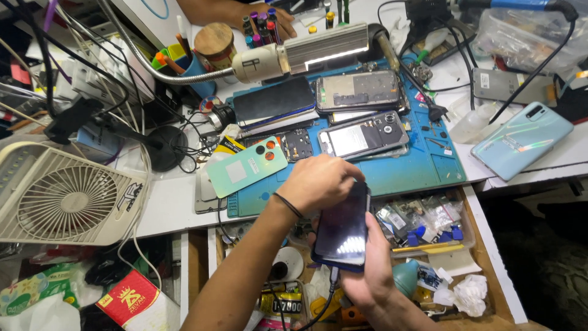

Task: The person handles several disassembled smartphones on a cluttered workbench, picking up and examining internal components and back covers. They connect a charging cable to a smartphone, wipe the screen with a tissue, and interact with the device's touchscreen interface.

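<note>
Hands grip a dark phone over the open drawer: right hand cradles it, left hand pinches its far edge (screen seated, cable attached); opened phones wait on the far blue mat.

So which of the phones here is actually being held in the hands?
The dark phone with the glossy black screen, held over the open drawer by the left hand and right hand. The other phones all lie on the bench.

Left hand: mine, bare, no rings or glove.
Left wrist: a thin black band around it.
Right hand: mine, bare, nothing worn.
Sleeves: both my forearms uncovered.
</note>
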